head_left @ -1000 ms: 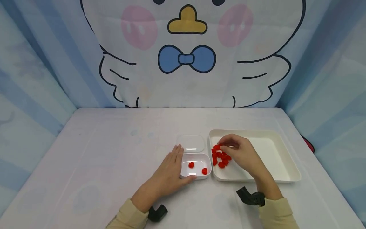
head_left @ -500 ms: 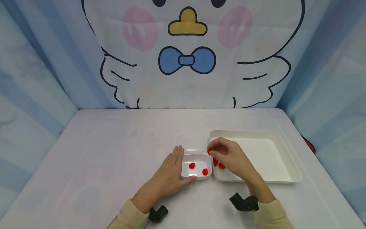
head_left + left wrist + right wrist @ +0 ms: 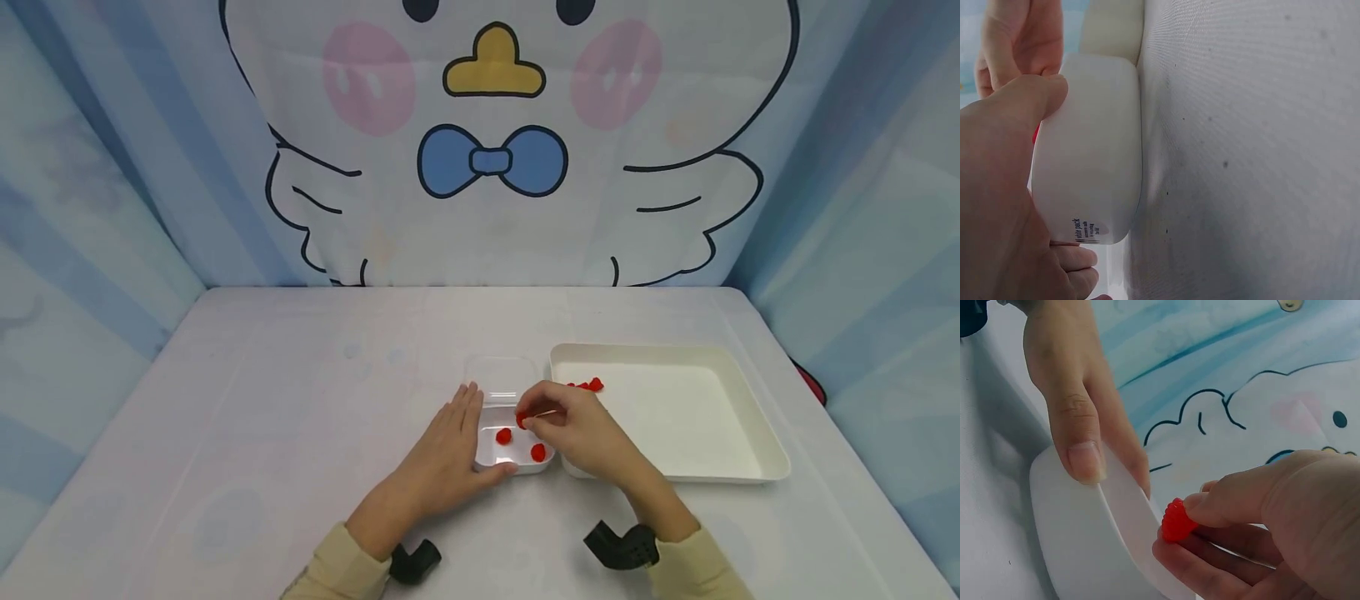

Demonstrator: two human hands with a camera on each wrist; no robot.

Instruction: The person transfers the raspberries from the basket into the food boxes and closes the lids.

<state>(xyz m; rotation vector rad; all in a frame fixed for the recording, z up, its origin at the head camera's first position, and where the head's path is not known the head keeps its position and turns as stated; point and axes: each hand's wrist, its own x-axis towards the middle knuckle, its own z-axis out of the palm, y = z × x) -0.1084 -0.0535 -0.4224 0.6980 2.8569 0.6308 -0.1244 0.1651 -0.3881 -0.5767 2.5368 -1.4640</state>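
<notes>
A small white box (image 3: 491, 457) contains two red toy raspberries (image 3: 504, 436). Along its left side lie the straight fingers of my left hand (image 3: 431, 467), and the thumb rests on the near rim. Between thumb and fingertips, my right hand (image 3: 581, 429) pinches another red raspberry (image 3: 1177, 520) just above the box's right part. To the right, several more raspberries (image 3: 596, 384) lie in a large cream tray (image 3: 720, 417), partly covered by my right hand. In the left wrist view, the box's outer wall (image 3: 1091, 150) bears small printed text.
A clear plastic lid (image 3: 501, 375) lies directly behind the box; whether it is joined cannot be told. The tray stands right beside the box. A printed cloth backdrop (image 3: 491, 242) rises at the table's far edge, with blue curtains (image 3: 862, 292) at the sides.
My right hand has moved left from the pile in the tray to over the box, carrying a raspberry. My left hand has kept its place at the box.
</notes>
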